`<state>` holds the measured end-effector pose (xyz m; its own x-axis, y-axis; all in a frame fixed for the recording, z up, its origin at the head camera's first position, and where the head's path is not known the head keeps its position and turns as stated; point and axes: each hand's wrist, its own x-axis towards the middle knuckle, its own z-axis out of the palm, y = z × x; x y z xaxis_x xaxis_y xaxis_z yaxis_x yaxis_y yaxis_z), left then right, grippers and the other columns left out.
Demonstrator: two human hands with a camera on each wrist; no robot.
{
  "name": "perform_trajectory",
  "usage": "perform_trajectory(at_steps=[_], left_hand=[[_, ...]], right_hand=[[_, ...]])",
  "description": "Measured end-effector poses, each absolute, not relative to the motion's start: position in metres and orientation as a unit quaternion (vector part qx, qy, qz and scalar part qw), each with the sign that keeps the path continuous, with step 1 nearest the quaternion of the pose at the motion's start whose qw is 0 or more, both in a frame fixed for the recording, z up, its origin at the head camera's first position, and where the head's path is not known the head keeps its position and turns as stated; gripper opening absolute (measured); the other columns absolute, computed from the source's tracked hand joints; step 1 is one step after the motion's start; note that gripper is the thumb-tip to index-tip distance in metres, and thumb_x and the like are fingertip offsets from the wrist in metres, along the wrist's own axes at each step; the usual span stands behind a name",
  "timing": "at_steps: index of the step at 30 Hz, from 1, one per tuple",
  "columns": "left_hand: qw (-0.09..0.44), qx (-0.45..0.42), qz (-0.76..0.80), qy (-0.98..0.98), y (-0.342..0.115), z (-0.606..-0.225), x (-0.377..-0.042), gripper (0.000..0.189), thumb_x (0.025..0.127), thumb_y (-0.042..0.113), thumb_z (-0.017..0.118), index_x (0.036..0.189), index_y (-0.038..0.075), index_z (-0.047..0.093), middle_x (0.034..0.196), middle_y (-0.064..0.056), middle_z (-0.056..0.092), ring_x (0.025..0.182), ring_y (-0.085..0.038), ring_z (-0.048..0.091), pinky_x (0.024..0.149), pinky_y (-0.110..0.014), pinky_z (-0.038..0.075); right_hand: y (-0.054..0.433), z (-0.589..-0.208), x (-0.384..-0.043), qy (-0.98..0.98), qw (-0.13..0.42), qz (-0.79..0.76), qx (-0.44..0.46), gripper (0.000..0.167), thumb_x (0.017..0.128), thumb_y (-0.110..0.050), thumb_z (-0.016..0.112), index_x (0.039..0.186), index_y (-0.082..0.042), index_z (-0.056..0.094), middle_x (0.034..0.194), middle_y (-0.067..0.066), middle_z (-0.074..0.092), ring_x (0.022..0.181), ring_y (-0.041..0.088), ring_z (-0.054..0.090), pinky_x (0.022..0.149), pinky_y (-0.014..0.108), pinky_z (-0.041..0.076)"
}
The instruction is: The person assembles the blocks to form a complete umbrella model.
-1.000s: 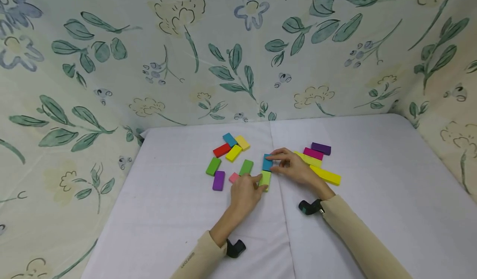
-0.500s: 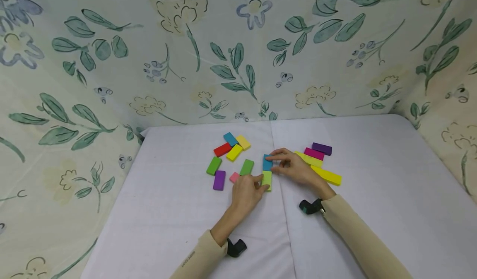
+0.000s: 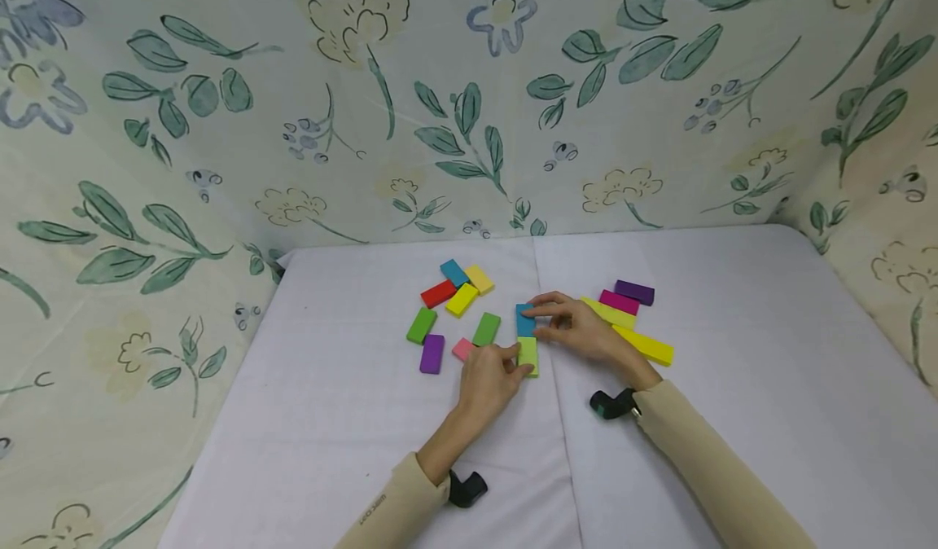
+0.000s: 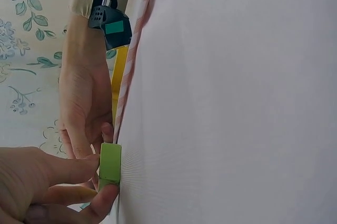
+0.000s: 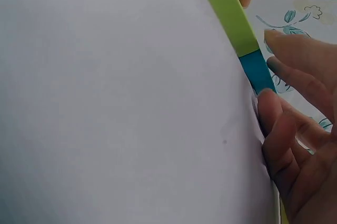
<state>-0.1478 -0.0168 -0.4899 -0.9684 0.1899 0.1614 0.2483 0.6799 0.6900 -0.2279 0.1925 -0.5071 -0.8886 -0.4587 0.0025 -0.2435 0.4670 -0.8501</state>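
Observation:
On the white cloth, my left hand (image 3: pixel 487 386) pinches a light green block (image 3: pixel 528 357) between thumb and finger. The left wrist view also shows that light green block (image 4: pixel 110 163) at the fingertips. Directly beyond it lies a blue block (image 3: pixel 524 319), end to end with the green one. My right hand (image 3: pixel 579 329) grips the blue block from the right. In the right wrist view the blue block (image 5: pixel 257 71) meets the end of the light green block (image 5: pixel 229 13). A pink block (image 3: pixel 463 349) is partly hidden behind my left hand.
Left of the hands lie loose blocks: green (image 3: pixel 487 329), purple (image 3: pixel 432 354), red (image 3: pixel 438 294), yellow (image 3: pixel 462 300) and several others. Beyond my right wrist are a long yellow block (image 3: pixel 643 345), a magenta block (image 3: pixel 619 302) and a dark purple block (image 3: pixel 634 292).
My left hand has slid the light green block slightly to the right, more in line with the blue block. My right hand has stayed nearly still on the blue block.

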Motion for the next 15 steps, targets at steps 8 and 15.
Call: perform_trajectory(at_steps=[8, 15], left_hand=[[0.040, -0.125, -0.381, -0.915, -0.0166, -0.4915, -0.1484, 0.040, 0.085, 0.019, 0.086, 0.119, 0.000, 0.075, 0.059, 0.001, 0.063, 0.051, 0.000, 0.042, 0.046, -0.016, 0.033], [0.049, -0.127, -0.359, -0.924, -0.0173, -0.4914, -0.1483, 0.043, 0.084, 0.022, 0.088, 0.120, 0.002, 0.076, 0.072, -0.003, 0.071, 0.060, -0.007, 0.055, 0.051, -0.016, 0.038]], right_hand=[[0.1933, -0.5089, -0.2268, 0.840, 0.123, -0.487, -0.207, 0.044, 0.088, -0.022, 0.084, 0.130, -0.016, 0.074, 0.148, 0.009, 0.055, 0.086, 0.022, 0.059, 0.073, 0.019, 0.047], [0.1928, -0.5086, -0.2254, 0.842, 0.124, -0.483, -0.205, 0.044, 0.088, -0.024, 0.084, 0.131, -0.018, 0.074, 0.149, 0.008, 0.054, 0.088, 0.022, 0.059, 0.074, 0.019, 0.047]])
